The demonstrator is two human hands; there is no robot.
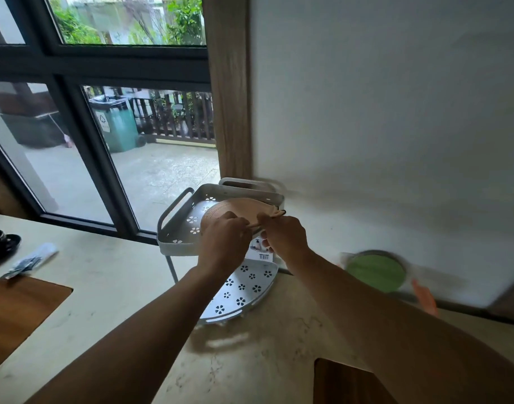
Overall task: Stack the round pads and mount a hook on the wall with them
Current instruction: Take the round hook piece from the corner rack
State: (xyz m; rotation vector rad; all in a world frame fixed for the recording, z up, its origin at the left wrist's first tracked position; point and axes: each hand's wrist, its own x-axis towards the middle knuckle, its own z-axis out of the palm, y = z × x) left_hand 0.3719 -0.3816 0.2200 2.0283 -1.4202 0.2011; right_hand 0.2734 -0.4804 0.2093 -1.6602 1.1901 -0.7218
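Note:
A beige round pad (241, 209) is held tilted over the upper tier of a white corner rack (174, 228). My left hand (223, 243) pinches its near edge from the left. My right hand (283, 236) pinches the same edge from the right, and a small black loop shows at the pad's right end. A green round pad (376, 271) leans against the white wall (395, 112) on the counter to the right, blurred. No hook is clearly visible.
The rack's lower tier (244, 290) has flower-shaped holes and a small label card. The pale counter (110, 287) carries a wooden board (16, 313), a plastic packet (31, 260) and a dark dish at far left. A window fills the upper left. An orange object (425, 297) lies at the right.

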